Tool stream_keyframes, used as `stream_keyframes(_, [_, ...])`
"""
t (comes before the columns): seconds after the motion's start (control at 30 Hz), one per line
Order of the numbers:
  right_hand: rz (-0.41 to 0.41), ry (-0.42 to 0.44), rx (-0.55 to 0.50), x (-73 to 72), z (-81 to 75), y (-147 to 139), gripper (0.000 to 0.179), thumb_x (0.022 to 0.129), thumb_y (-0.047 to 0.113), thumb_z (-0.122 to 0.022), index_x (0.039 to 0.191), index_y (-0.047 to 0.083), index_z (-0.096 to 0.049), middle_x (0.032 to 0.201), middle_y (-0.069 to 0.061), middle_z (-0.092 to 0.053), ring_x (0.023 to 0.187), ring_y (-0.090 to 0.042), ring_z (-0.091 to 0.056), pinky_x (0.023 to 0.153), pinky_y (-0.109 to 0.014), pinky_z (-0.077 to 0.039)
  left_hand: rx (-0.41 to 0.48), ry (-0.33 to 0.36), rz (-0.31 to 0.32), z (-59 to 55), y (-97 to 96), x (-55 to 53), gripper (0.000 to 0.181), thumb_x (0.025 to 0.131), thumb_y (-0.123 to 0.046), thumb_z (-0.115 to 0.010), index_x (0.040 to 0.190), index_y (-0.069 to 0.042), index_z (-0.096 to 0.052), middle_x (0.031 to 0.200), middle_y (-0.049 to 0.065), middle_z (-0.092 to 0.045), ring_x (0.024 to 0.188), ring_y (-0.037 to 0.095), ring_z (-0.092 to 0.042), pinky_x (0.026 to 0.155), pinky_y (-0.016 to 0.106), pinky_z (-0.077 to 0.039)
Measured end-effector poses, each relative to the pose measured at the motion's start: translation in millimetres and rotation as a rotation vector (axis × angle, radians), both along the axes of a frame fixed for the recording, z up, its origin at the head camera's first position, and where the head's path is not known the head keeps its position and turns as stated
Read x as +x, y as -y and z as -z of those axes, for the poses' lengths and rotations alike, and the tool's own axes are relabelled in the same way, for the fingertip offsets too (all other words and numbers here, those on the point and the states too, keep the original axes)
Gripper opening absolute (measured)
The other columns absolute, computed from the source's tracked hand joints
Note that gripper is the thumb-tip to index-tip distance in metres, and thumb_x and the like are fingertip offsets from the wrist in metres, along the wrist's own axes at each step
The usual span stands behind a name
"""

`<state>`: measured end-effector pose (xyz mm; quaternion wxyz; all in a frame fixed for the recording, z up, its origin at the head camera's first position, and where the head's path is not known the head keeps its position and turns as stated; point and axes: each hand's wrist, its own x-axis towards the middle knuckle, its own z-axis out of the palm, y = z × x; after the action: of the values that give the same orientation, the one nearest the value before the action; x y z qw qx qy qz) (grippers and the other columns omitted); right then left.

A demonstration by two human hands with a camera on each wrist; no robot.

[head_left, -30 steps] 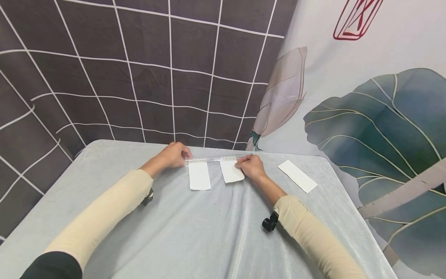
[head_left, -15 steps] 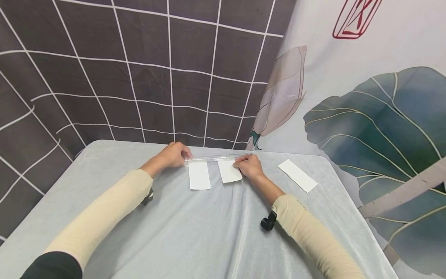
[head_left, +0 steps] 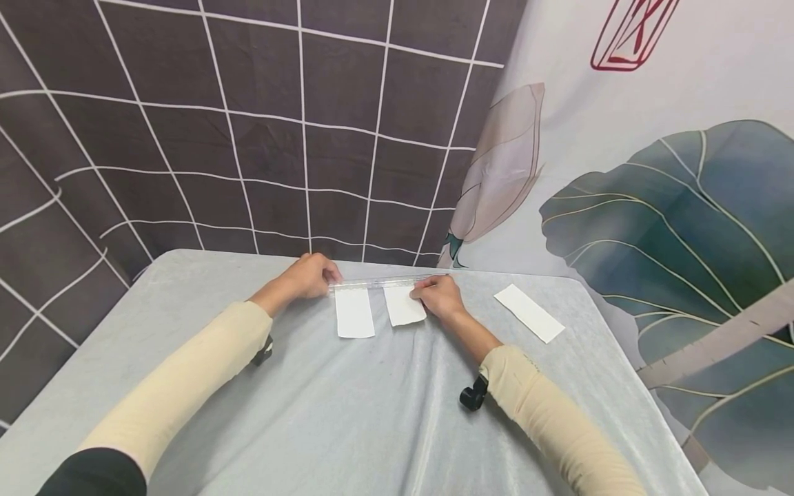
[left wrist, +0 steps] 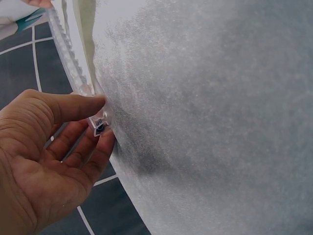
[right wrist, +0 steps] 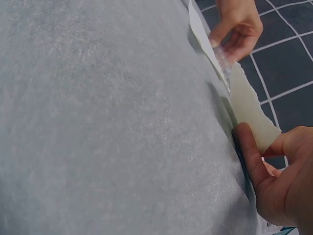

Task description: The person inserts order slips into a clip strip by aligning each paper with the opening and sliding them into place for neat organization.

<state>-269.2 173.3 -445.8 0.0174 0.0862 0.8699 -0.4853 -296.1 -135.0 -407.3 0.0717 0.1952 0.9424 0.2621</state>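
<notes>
My left hand [head_left: 310,275] pinches the left end of a clear plastic strip [left wrist: 66,54] with a ridged edge, near the table's far edge. My right hand [head_left: 439,295] pinches a short piece of white paper [head_left: 403,306] by its side, thumb in front, over the right part of the strip. One edge of that paper [right wrist: 249,105] is ragged, as if torn. A longer white paper strip [head_left: 355,313] hangs down from the plastic strip close to the left hand, its top edge against it. Fingers of the right hand partly hide the strip's right end.
Another white paper strip [head_left: 529,313] lies slanted on the grey cloth-covered table [head_left: 322,420], to the right of the right hand. Behind the table hangs a dark curtain [head_left: 260,138] with a white grid. A white curtain with leaf prints [head_left: 670,220] borders the right side.
The right hand has slid slightly left along the plastic strip, carrying the short torn paper closer to the longer one. The left hand stays put.
</notes>
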Motion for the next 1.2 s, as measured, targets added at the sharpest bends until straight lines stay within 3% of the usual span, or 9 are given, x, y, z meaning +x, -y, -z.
stream_keyframes(0.03, [0.0,-0.001,0.004,0.1,0.3,0,0.027,0.09,0.015,-0.081,0.113,0.001,-0.083,0.115,-0.019,-0.082,0.08,-0.014,-0.064,0.064,-0.019,-0.049,0.006,0.001,0.004,-0.5,0.4,-0.3,0.05,0.066,0.011,-0.062,0.107,-0.005,-0.087,0.099,0.012,-0.083,0.097,0.029,-0.072,0.092,0.04,-0.059])
stream_keyframes(0.07, [-0.002,-0.003,0.006,0.1,0.7,1,0.027,0.09,0.015,-0.081,0.112,0.001,-0.083,0.115,-0.018,-0.083,0.082,-0.014,-0.065,0.065,-0.019,-0.049,0.033,-0.014,0.026,9.2,4.9,-7.6,0.05,0.064,0.009,-0.063,0.105,-0.008,-0.087,0.097,0.009,-0.083,0.095,0.026,-0.072,0.09,0.037,-0.059])
stream_keyframes(0.27, [-0.02,-0.01,-0.004,0.9,1.6,4,0.027,0.089,0.014,-0.08,0.111,-0.001,-0.083,0.109,-0.017,-0.082,0.081,-0.015,-0.066,0.066,-0.02,-0.05,0.036,-0.001,0.015,10.6,5.1,-8.8,0.05,0.065,0.01,-0.063,0.105,-0.008,-0.087,0.097,0.009,-0.082,0.094,0.025,-0.071,0.089,0.037,-0.058])
stream_keyframes(0.3, [-0.021,-0.012,-0.009,1.2,1.4,4,0.027,0.089,0.013,-0.079,0.112,-0.001,-0.083,0.107,-0.017,-0.082,0.079,-0.014,-0.066,0.065,-0.02,-0.05,0.011,0.018,-0.011,1.1,0.7,-1.7,0.05,0.067,0.012,-0.062,0.106,-0.006,-0.087,0.099,0.012,-0.082,0.096,0.028,-0.071,0.09,0.04,-0.059])
stream_keyframes(0.53, [-0.024,-0.017,-0.04,2.0,0.8,9,0.026,0.087,0.011,-0.08,0.109,-0.003,-0.082,0.093,-0.011,-0.078,0.068,-0.01,-0.063,0.059,-0.02,-0.05,-0.012,0.027,-0.038,1.7,-2.0,-0.3,0.053,0.068,0.014,-0.063,0.111,-0.005,-0.086,0.103,0.013,-0.082,0.097,0.027,-0.069,0.092,0.04,-0.058])
stream_keyframes(0.8, [-0.02,-0.013,-0.039,2.2,-0.3,12,0.023,0.089,0.011,-0.081,0.107,-0.003,-0.081,0.096,-0.011,-0.077,0.072,-0.011,-0.064,0.06,-0.019,-0.052,-0.012,0.022,-0.037,2.1,-2.4,-1.4,0.051,0.069,0.014,-0.062,0.111,-0.004,-0.086,0.103,0.014,-0.082,0.097,0.027,-0.069,0.092,0.041,-0.058])
stream_keyframes(1.2, [-0.056,0.039,-0.201,4.5,-2.5,2,0.025,0.095,0.004,-0.075,0.115,-0.01,-0.077,0.076,-0.004,-0.073,0.063,-0.006,-0.07,0.061,-0.022,-0.064,-0.016,0.014,-0.028,4.7,-1.9,-3.8,0.051,0.069,0.013,-0.063,0.111,-0.004,-0.086,0.104,0.014,-0.083,0.099,0.028,-0.071,0.095,0.043,-0.059])
